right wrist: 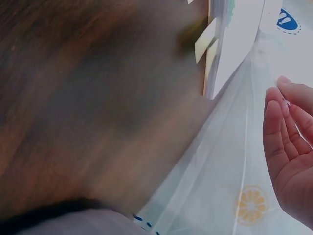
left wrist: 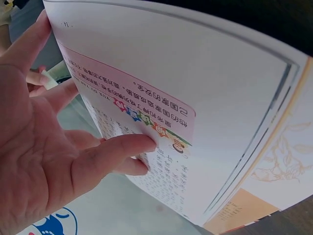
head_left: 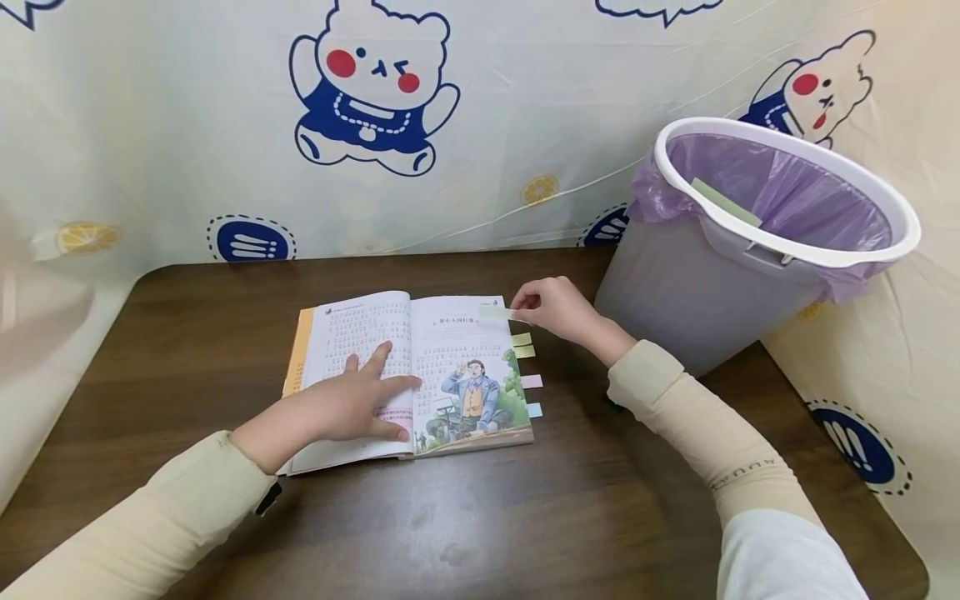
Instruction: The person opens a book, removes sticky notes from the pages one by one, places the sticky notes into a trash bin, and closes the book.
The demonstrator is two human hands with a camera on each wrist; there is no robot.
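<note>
An illustrated book (head_left: 457,337) lies spread on the brown table, its right page showing a seated figure in a blue jacket. My left hand (head_left: 345,406) rests on the left page with its fingers spread and straight; in the left wrist view the left hand (left wrist: 54,152) lies along the printed page. At the upper right corner of the book, my right hand (head_left: 558,310) pinches the end of a pale green sticky tab (head_left: 493,312), whose other end lies over the page. Yellow-green tabs (head_left: 522,351), a pink tab (head_left: 532,381) and a blue tab (head_left: 534,410) stick out from the right edge.
A grey bin (head_left: 675,283) with a white rim and purple liner (head_left: 810,196) stands at the right, close to my right forearm. A pale green strip (head_left: 723,202) shows inside it. A patterned white sheet (head_left: 495,125) hangs behind the table (head_left: 450,533).
</note>
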